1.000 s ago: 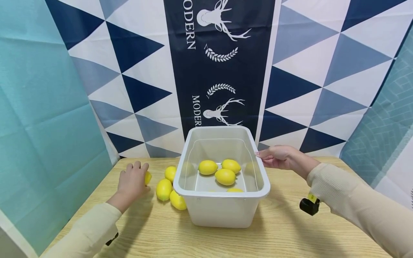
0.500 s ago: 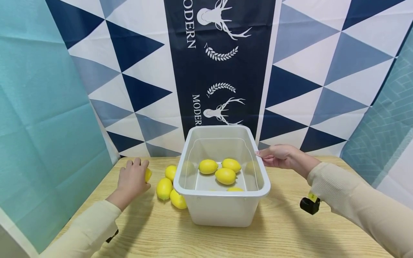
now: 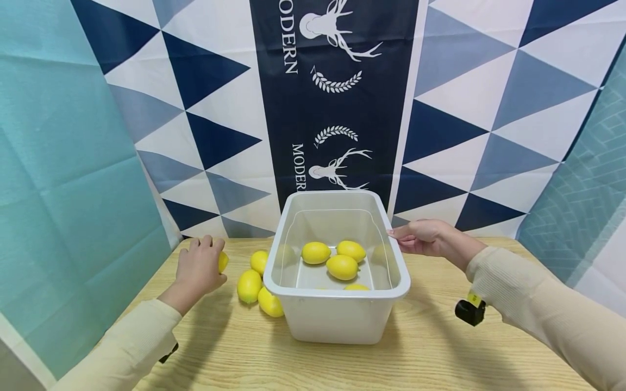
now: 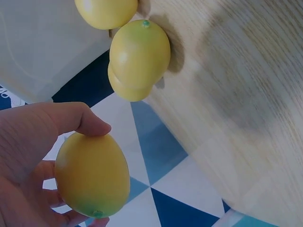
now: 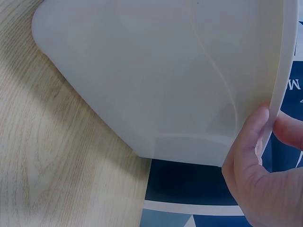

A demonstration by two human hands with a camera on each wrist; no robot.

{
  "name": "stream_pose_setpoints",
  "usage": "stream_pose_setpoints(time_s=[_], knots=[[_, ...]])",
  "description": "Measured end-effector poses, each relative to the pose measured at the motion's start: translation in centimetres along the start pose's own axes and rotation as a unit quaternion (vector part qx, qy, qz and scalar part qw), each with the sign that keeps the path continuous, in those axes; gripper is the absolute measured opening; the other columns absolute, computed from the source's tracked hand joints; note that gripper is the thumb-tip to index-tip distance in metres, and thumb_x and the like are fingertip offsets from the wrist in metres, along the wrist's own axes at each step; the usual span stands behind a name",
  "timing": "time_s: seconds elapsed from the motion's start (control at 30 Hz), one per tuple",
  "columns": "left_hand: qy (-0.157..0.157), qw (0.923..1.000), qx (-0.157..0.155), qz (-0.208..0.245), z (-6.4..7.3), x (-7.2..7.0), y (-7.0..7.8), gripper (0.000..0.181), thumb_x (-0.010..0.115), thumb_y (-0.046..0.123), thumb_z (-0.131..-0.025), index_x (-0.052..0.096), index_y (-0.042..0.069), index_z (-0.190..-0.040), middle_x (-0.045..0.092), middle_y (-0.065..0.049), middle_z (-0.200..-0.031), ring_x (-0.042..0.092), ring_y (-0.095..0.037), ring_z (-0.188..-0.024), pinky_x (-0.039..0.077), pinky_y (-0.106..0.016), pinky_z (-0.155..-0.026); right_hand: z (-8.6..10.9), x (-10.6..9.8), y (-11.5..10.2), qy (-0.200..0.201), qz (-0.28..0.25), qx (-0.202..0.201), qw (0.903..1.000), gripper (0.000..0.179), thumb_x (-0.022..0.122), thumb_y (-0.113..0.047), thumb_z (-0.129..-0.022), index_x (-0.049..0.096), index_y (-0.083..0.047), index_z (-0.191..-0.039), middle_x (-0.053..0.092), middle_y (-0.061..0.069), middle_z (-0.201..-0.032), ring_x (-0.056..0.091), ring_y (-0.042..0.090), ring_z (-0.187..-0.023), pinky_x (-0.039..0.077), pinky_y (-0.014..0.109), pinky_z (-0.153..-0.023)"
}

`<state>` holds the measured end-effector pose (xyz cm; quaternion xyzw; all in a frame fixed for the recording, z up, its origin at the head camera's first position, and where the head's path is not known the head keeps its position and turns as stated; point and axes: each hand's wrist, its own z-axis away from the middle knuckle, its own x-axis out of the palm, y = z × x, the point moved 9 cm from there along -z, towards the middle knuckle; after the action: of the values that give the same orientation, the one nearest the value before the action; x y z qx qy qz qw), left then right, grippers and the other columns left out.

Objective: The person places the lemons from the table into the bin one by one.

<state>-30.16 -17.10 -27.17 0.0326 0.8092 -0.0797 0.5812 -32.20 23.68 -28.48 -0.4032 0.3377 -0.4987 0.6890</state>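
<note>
My left hand [image 3: 198,267] grips a yellow lemon [image 4: 92,172] between thumb and curled fingers, left of the bin, and the lemon's green-tinged tip shows in the left wrist view. My right hand [image 3: 421,238] pinches the right rim of a pale grey plastic bin [image 3: 337,320], its thumb on one side of the edge and fingers on the other in the right wrist view. Inside the bin lie several lemons [image 3: 342,267], one partly hidden by the near wall. Three loose lemons [image 3: 249,286] sit on the table against the bin's left side.
The bin stands on a light wood-grain table [image 3: 254,358], near the middle. A patterned cloth [image 3: 337,108] with triangles and deer prints hangs behind the table's far edge. Teal cloth [image 3: 73,190] hangs at the left side.
My left hand, with the lemon in it, has shifted slightly left and toward the far edge. The right hand and the bin have stayed in place.
</note>
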Motion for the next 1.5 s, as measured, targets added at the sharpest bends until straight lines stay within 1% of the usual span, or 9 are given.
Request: stream_pose_setpoints(time_s=[0.23,0.43,0.53,0.73,0.87,1.13,1.27,1.4,1.5], knots=[[-0.002,1.0,-0.005,0.001,0.2,-0.4,-0.1,0.058,0.083,0.024,-0.065,0.057,0.004,-0.112,0.055,-0.017,-0.1,0.049,-0.036,-0.091,0.046,-0.047,-0.066,-0.1,0.3,-0.2,-0.008,0.001,-0.002,1.0,0.016,0.061,-0.009,-0.091,0.056,-0.004,-0.105,0.067,-0.003,-0.079,0.067,0.006,-0.074,0.058,0.019,-0.076],[0.004,1.0,-0.003,-0.005,0.1,-0.9,-0.2,0.057,0.083,0.023,-0.065,0.057,0.004,-0.111,0.054,-0.015,-0.097,0.048,-0.035,-0.089,0.043,-0.046,-0.067,-0.3,0.6,-0.4,-0.008,0.004,-0.002,1.0,0.03,0.062,-0.01,-0.091,0.049,-0.001,-0.116,0.067,-0.004,-0.081,0.066,0.005,-0.076,0.057,0.018,-0.078],[0.009,0.9999,0.005,-0.008,-0.3,-1.1,0.1,0.056,0.082,0.023,-0.066,0.056,0.004,-0.112,0.054,-0.015,-0.095,0.047,-0.034,-0.088,0.042,-0.045,-0.067,-0.3,0.4,-0.3,-0.007,0.002,-0.004,1.0,0.032,0.063,-0.011,-0.091,0.049,-0.001,-0.117,0.066,-0.004,-0.082,0.066,0.005,-0.077,0.057,0.018,-0.078],[0.004,0.9998,0.018,-0.013,-1.1,-1.3,0.9,0.058,0.081,0.025,-0.068,0.055,0.004,-0.115,0.054,-0.015,-0.097,0.048,-0.034,-0.089,0.046,-0.048,-0.072,0.1,-0.2,0.1,-0.015,-0.011,-0.003,0.9998,0.004,0.061,-0.009,-0.092,0.061,-0.007,-0.096,0.067,-0.003,-0.083,0.065,0.005,-0.076,0.058,0.019,-0.077],[-0.008,0.9998,0.012,-0.015,-1.2,-1.4,0.9,0.06,0.081,0.025,-0.068,0.055,0.005,-0.118,0.055,-0.015,-0.101,0.049,-0.033,-0.089,0.047,-0.048,-0.074,0.0,-0.1,0.2,-0.025,-0.011,-0.005,0.9996,0.006,0.061,-0.009,-0.092,0.065,-0.011,-0.088,0.067,-0.003,-0.083,0.066,0.005,-0.077,0.058,0.019,-0.078],[-0.019,0.9997,0.013,-0.01,-1.3,-1.7,1.3,0.061,0.081,0.027,-0.069,0.054,0.006,-0.12,0.055,-0.016,-0.106,0.05,-0.034,-0.095,0.048,-0.051,-0.078,0.0,0.2,0.0,-0.031,-0.003,-0.005,0.9995,0.009,0.058,-0.009,-0.093,0.066,-0.01,-0.09,0.068,-0.004,-0.082,0.066,0.004,-0.075,0.057,0.018,-0.077],[-0.024,0.9992,0.026,-0.015,-1.5,-1.9,1.9,0.061,0.082,0.029,-0.07,0.054,0.006,-0.119,0.055,-0.016,-0.107,0.049,-0.034,-0.094,0.049,-0.052,-0.078,0.0,0.2,-0.1,-0.029,0.001,-0.004,0.9996,0.005,0.059,-0.01,-0.093,0.063,-0.008,-0.094,0.067,-0.004,-0.082,0.065,0.004,-0.075,0.057,0.017,-0.077],[-0.026,0.999,0.031,-0.017,-1.7,-2.3,2.0,0.06,0.082,0.029,-0.069,0.054,0.007,-0.118,0.055,-0.015,-0.105,0.049,-0.034,-0.093,0.048,-0.052,-0.078,0.0,0.2,-0.1,-0.024,0.005,-0.004,0.9997,0.014,0.06,-0.011,-0.092,0.057,-0.004,-0.104,0.066,-0.003,-0.083,0.065,0.004,-0.076,0.057,0.018,-0.078],[-0.024,0.9989,0.034,-0.018,-1.9,-2.4,2.1,0.06,0.082,0.029,-0.069,0.055,0.007,-0.118,0.056,-0.015,-0.105,0.05,-0.033,-0.094,0.048,-0.051,-0.077,0.0,0.3,-0.1,-0.022,0.005,-0.004,0.9997,0.012,0.06,-0.011,-0.092,0.057,-0.005,-0.103,0.066,-0.003,-0.083,0.065,0.005,-0.076,0.057,0.018,-0.078]])
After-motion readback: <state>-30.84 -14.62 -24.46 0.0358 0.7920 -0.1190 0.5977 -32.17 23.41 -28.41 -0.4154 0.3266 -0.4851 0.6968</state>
